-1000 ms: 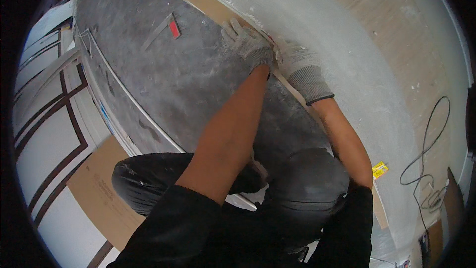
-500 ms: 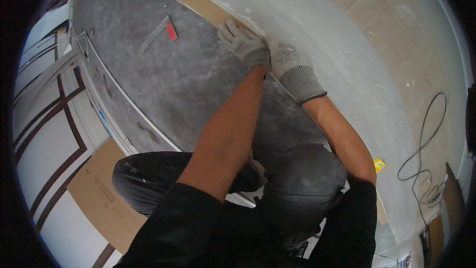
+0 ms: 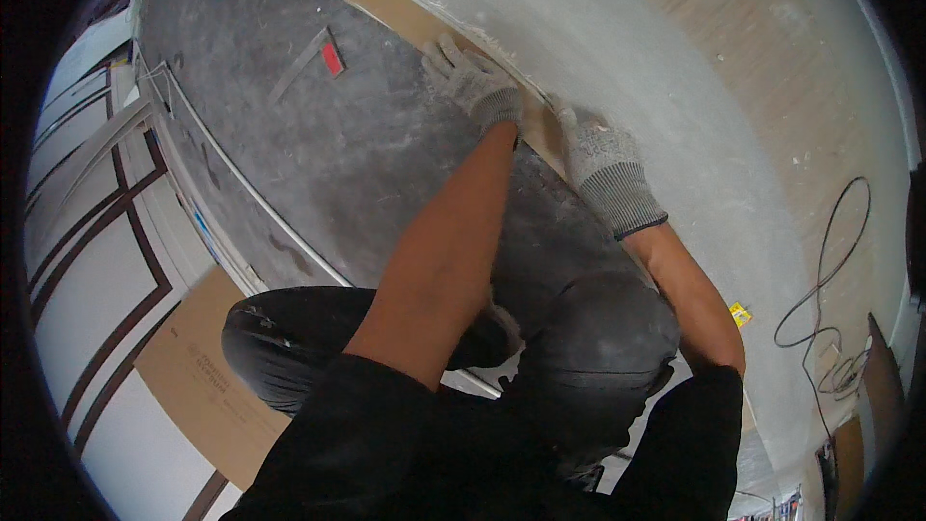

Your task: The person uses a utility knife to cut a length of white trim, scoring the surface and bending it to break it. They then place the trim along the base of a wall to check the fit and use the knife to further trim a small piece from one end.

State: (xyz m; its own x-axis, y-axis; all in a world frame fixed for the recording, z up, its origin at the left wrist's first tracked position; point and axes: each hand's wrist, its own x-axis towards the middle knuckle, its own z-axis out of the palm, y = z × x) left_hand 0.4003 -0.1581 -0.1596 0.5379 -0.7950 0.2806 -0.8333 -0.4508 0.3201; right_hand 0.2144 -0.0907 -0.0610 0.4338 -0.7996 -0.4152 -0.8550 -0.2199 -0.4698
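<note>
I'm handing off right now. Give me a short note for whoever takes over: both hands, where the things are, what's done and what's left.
Left hand: gloved, fingers spread, pressing flat on the brown strip where it meets the grey floor.
Right hand: gloved, pressing on the same seam farther along; whether it holds anything cannot be told.
Things: a square with a red handle lies loose on the grey floor, away from both hands. A black cable lies on the pale floor to the right.
Done: the strip lies along the edge of the grey floor.
Left: cannot judge how much of the seam is finished.
</note>
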